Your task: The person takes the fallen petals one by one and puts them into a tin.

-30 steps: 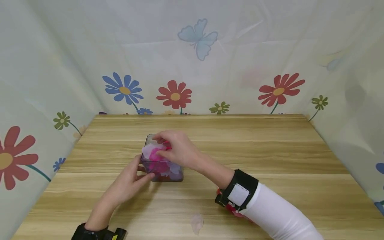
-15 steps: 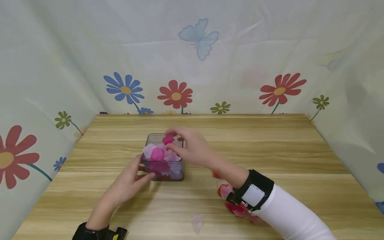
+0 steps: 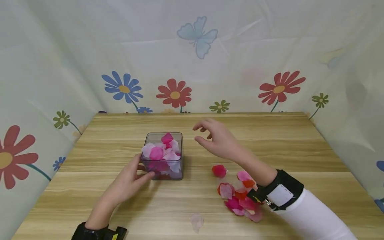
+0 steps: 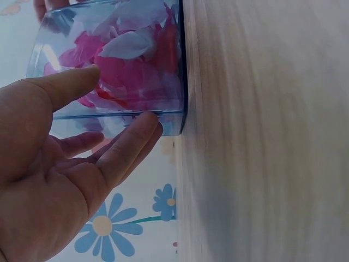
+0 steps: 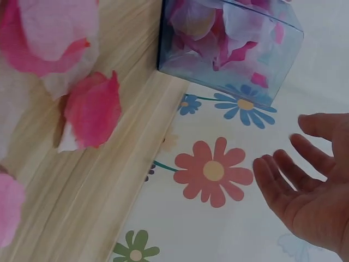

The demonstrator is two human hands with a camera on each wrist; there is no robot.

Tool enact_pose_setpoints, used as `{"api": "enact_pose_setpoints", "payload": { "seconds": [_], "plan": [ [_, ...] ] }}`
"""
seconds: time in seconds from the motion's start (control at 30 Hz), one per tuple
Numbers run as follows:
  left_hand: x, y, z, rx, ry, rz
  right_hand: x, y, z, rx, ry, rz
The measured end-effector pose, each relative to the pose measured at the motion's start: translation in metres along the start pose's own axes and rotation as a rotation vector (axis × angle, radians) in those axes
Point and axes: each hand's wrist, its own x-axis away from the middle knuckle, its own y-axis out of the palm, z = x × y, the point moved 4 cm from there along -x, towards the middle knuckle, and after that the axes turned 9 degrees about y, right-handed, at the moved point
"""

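A clear plastic box [image 3: 167,171] stands on the table, filled with pink, white and red artificial petals [image 3: 171,155]. My left hand [image 3: 132,181] holds it at its near left corner, thumb against the front wall and fingers along the left side. In the left wrist view the thumb [image 4: 76,84] lies over the wall with petals behind it. To the right of the box, my right hand [image 3: 217,138] is in the air, fingers loosely bent and apart, holding nothing. A pile of loose petals [image 3: 237,200] lies below the right forearm, with a red petal [image 3: 219,171] at its far edge.
A single pale petal [image 3: 197,222] lies near the front of the wooden table [image 3: 144,213]. Behind and beside the table hangs a white cloth [image 3: 240,60] printed with flowers and a butterfly.
My right hand has let go of petals in the box and moved away to the right, uncovering the box's top and most of the loose pile. The left hand stays on the box.
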Motion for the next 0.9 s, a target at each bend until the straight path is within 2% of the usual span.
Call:
{"api": "enact_pose_setpoints", "payload": {
  "seconds": [0.17,0.33,0.43,0.57,0.77,0.9],
  "plan": [
    [-0.001,0.000,0.000,0.001,0.006,0.001,0.010,0.003,0.007,0.136,0.057,-0.147],
    [-0.002,0.001,-0.001,0.009,0.005,-0.007,0.024,0.010,0.017,0.263,0.174,-0.394],
    [-0.002,0.000,-0.001,0.008,-0.003,-0.005,0.032,0.014,0.024,0.300,0.235,-0.492],
    [-0.001,-0.001,0.000,0.005,-0.009,-0.004,0.039,0.018,0.029,0.311,0.259,-0.537],
    [-0.001,-0.001,0.000,0.006,-0.014,-0.002,0.048,0.026,0.034,0.370,0.205,-0.580],
    [0.000,-0.001,0.000,0.009,-0.010,-0.003,0.053,0.032,0.040,0.372,0.196,-0.599]
  ]
}}
